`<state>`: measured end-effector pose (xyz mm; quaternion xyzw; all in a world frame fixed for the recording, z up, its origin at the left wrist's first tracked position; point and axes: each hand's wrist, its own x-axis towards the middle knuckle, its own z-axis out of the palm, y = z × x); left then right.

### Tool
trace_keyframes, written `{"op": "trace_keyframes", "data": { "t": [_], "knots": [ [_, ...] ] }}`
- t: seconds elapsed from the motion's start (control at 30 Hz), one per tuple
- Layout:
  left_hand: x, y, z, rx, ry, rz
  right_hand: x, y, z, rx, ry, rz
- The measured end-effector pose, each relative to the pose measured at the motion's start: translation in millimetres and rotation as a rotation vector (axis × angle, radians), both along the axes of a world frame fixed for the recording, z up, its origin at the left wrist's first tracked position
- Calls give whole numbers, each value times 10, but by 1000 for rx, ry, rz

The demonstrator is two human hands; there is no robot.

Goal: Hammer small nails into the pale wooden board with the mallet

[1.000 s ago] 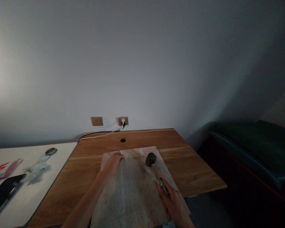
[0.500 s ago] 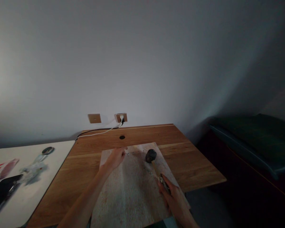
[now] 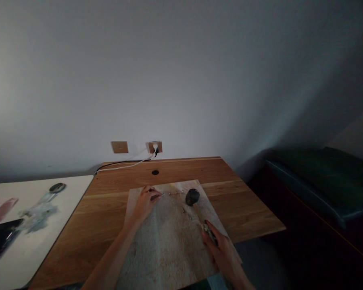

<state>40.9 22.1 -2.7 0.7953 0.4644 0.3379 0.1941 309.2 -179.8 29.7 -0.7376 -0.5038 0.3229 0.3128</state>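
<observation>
My right hand is wrapped round the handle of a black-headed mallet. The mallet's head rests on or just over the far right part of a worn board. Several small metal nails stand in a row near the board's far edge, left of the mallet head. At the left end of this row, my left hand has its fingertips pinched at a nail. A couple of loose nails lie on the board beside the mallet handle.
The board lies on a wooden desk against the wall. Cables run from a wall socket. On the white table at left are a roll of tape, crumpled plastic and a dark phone-like object.
My left hand has shifted slightly and its fingers have drawn together at the row's left end. The mallet and right hand are nearly still. The view has tilted a little.
</observation>
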Motion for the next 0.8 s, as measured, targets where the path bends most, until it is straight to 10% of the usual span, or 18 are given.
{"op": "trace_keyframes", "data": {
  "t": [0.8],
  "knots": [
    [18, -13, 28, -155, -48, 116, -847, 633, 152, 181, -3, 321]
  ]
}}
